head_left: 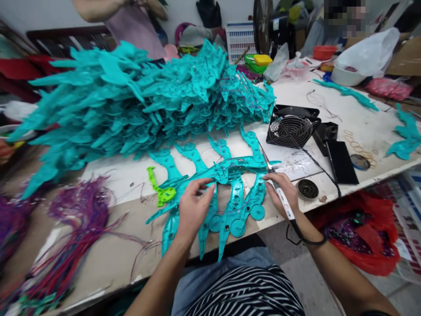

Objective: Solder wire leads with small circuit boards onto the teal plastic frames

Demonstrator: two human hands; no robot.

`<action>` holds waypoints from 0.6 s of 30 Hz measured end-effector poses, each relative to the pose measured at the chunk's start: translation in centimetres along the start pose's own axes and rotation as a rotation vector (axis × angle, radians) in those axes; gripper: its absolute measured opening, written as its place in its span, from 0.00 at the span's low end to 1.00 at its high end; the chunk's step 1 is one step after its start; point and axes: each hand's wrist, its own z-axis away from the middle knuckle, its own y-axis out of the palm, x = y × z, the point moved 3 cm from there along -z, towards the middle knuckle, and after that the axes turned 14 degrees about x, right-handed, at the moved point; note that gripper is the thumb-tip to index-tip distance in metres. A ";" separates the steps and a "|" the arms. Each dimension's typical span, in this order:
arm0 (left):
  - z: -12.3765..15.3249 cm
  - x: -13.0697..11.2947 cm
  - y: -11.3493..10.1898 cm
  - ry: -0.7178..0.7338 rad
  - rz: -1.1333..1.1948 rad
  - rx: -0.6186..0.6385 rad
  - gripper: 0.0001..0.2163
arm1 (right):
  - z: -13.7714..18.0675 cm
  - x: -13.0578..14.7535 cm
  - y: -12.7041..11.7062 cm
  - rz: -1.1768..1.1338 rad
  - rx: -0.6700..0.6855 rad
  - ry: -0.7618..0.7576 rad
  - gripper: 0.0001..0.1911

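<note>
My right hand [283,193] grips a white-handled soldering iron [284,202], its tip pointing up and left near the right end of a teal plastic piece [235,163]. That piece lies across several leg-like teal parts [237,193] with round discs, at the table's front edge. My left hand [194,206] rests over the middle of the teal parts, thumb and fingers drawn together; what is between them is too small to tell. Thin wires run along the parts. A bright green plastic piece [166,194] lies left of my left hand.
A big heap of teal parts [158,96] fills the back left. Bundled wires [75,210] lie at left. To the right are a black fan [292,127], a black box [342,162] and a round tin [307,189]. Another person [134,30] stands across the table.
</note>
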 end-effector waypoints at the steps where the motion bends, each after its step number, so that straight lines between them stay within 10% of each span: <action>1: 0.5 1.1 -1.4 -0.004 -0.068 -0.058 0.13 | 0.5 -0.1 -0.2 0.047 -0.012 -0.029 0.13; 7: 1.2 6.0 -6.5 0.030 -0.596 -0.136 0.14 | -0.9 -2.4 0.2 0.250 0.075 -0.166 0.14; 13: -1.6 6.6 -6.3 -0.050 -0.739 0.114 0.23 | -8.9 -4.4 4.0 0.236 0.574 -0.114 0.22; 18: -2.3 6.6 -5.7 -0.004 -0.750 0.185 0.24 | -11.1 -4.3 5.7 0.272 0.698 -0.106 0.25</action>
